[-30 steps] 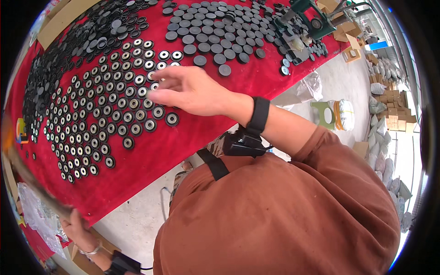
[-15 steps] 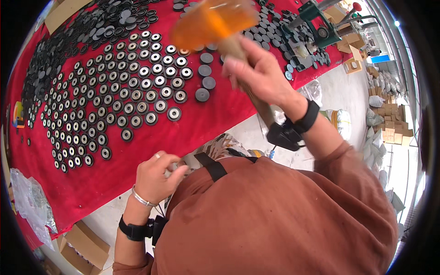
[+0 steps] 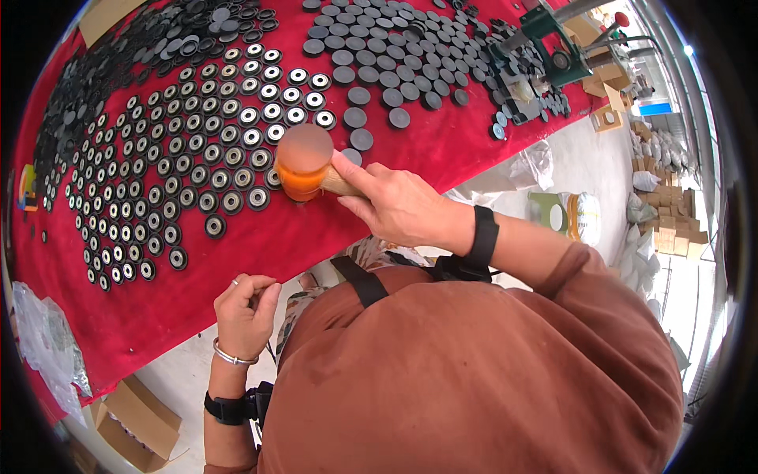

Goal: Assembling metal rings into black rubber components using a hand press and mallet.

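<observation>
My right hand (image 3: 399, 204) is wrapped round the wooden handle of a mallet with a translucent orange head (image 3: 300, 180). The mallet head is over the near right edge of a spread of round black pieces with metal ring centres (image 3: 257, 197), covering part of that spread. Whether it touches the cloth or a piece, I cannot tell. My left hand (image 3: 245, 316) hovers by the table's front edge, fingers loosely curled in toward the thumb, and no object shows in it. Plain dark grey discs (image 3: 399, 118) lie in rows beyond the mallet.
A red cloth (image 3: 197, 304) covers the table. Dark rings and discs are heaped at the far left (image 3: 79, 118). A green press (image 3: 553, 59) stands at the far right. A clear plastic bag (image 3: 47, 332) lies at the left corner, above an open cardboard box (image 3: 138, 423) on the floor.
The mallet has swung down and to the left, from above the grey discs to the ringed pieces, with my right hand. My left hand has shifted slightly left and down.
</observation>
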`<state>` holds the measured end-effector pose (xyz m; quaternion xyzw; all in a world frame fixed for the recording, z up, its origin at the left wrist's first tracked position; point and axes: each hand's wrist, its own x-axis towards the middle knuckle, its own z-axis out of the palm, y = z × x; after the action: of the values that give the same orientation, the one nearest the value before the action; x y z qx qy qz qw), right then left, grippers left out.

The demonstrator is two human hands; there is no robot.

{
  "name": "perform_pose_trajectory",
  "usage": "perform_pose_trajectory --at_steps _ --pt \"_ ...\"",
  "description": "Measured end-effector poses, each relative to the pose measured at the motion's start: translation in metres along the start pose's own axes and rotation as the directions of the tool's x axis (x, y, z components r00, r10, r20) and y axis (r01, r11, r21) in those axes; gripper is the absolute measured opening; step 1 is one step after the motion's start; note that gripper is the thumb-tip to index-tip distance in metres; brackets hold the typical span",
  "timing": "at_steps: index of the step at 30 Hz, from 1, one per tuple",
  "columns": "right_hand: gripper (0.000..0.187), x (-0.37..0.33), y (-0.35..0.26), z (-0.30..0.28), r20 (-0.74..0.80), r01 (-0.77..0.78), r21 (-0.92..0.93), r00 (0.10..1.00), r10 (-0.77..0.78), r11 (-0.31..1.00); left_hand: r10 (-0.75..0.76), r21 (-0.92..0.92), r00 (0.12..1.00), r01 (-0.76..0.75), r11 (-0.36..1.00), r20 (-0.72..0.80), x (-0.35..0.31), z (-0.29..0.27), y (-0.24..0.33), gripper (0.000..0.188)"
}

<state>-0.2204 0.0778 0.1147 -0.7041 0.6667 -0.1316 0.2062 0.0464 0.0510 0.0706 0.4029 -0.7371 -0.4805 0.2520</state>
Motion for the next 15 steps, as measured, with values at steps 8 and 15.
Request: perform_pose_trajectory --at_steps 8,15 --pt "0.047 0.014 -0.008 -0.020 -0.049 -0.021 0.437 0.998 0.047 0.899 -0.431 -0.452 0.875 0.483 0.750 0.219 0.023 0.005 0.016 0.022" --pt "0.039 0.084 -0.085 -0.047 -0.218 0.187 0.965 0.961 0.171 0.181 -0.112 -0.453 0.984 0.163 0.877 0.137 0.056 0.043 0.071 0.049"
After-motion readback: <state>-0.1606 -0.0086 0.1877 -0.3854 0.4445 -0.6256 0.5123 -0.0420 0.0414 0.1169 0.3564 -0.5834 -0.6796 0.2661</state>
